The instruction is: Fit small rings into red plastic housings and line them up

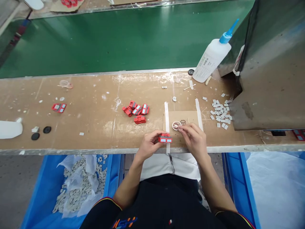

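Observation:
My left hand (150, 143) grips a small red toy car body (165, 138) with pale window pieces, just above the table's front edge. My right hand (194, 138) is pinched over a small round white cup (176, 125); what its fingertips hold is too small to make out. Beside the cup lies a small dark round piece (183, 122). Left of my hands sits a group of several red car bodies (140, 119). Many small pale pieces (221, 114) are scattered on the table to the right.
A large white bottle with a blue nozzle (212, 60) stands at the back right, near a big metal box (271, 70). A green belt (114, 41) runs behind the cardboard-covered table (95, 127). Blue bins (113, 175) flank me below. Another red car (59, 107) lies left.

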Action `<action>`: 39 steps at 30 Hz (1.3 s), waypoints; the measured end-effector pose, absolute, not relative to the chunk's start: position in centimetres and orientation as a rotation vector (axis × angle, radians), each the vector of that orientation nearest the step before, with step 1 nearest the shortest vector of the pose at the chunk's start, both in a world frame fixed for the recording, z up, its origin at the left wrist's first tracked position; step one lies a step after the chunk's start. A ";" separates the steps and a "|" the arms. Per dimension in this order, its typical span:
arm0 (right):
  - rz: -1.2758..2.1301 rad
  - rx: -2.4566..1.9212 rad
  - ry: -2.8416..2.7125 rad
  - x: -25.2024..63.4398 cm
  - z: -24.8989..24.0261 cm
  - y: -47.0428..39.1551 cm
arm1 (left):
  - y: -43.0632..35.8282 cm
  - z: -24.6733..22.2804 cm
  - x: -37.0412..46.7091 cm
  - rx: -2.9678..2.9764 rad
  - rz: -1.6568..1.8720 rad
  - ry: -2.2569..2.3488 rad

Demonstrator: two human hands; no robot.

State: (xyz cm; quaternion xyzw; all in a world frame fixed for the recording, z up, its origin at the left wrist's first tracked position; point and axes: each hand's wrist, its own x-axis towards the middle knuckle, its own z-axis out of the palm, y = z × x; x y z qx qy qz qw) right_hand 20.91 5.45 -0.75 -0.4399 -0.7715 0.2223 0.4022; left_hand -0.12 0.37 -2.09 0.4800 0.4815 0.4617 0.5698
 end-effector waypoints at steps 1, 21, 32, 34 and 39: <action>0.541 -1.141 -1.935 20.7 -0.8 5.7 | 0.3 -2.1 -0.1 1.119 1.083 1.128; 0.799 -1.233 -1.474 21.2 -0.3 4.4 | 0.4 -2.4 0.1 1.244 1.034 1.182; 0.832 -1.163 -1.695 19.9 0.8 2.7 | 0.3 -2.5 0.1 1.271 1.009 1.215; 0.833 -1.142 -1.737 19.6 0.6 2.8 | 0.3 -2.6 0.1 1.274 1.011 1.211; 0.741 -1.026 -1.811 19.3 0.8 3.0 | 0.2 -2.6 0.1 1.264 1.011 1.198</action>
